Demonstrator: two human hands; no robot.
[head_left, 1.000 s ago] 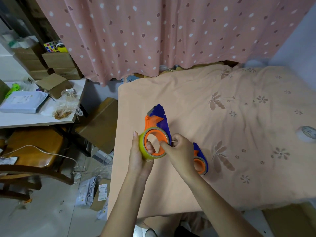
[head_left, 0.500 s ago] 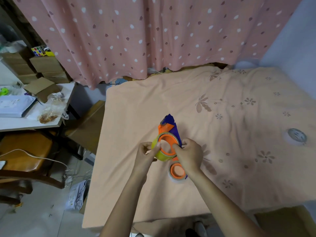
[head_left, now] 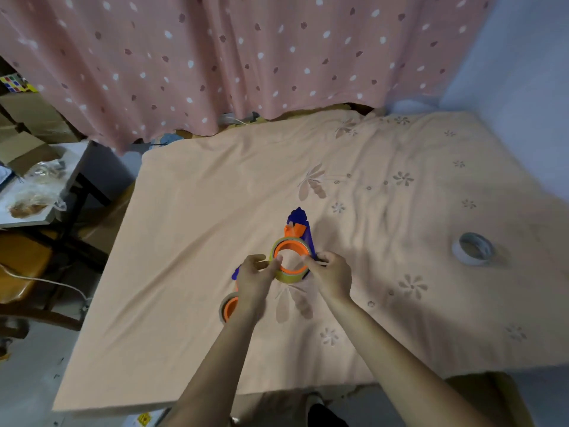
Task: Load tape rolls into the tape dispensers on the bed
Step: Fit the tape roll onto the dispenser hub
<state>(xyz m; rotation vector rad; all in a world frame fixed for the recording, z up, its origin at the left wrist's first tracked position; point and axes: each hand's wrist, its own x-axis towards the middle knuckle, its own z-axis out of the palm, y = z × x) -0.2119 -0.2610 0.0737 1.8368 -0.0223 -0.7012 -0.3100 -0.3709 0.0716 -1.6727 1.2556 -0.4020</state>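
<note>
left hand [head_left: 252,277] fingers gripped yellow tape roll [head_left: 288,274] | right hand [head_left: 331,274] fingers pinched dispenser [head_left: 297,226] | second dispenser [head_left: 229,308] lay on bed [head_left: 184,241]

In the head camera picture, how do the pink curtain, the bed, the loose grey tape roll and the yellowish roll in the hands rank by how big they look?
1. Pink curtain and bed: both huge, too close to rank.
2. Yellowish roll and loose grey tape roll: look about alike; differing camera distance leaves it unsure.
</note>
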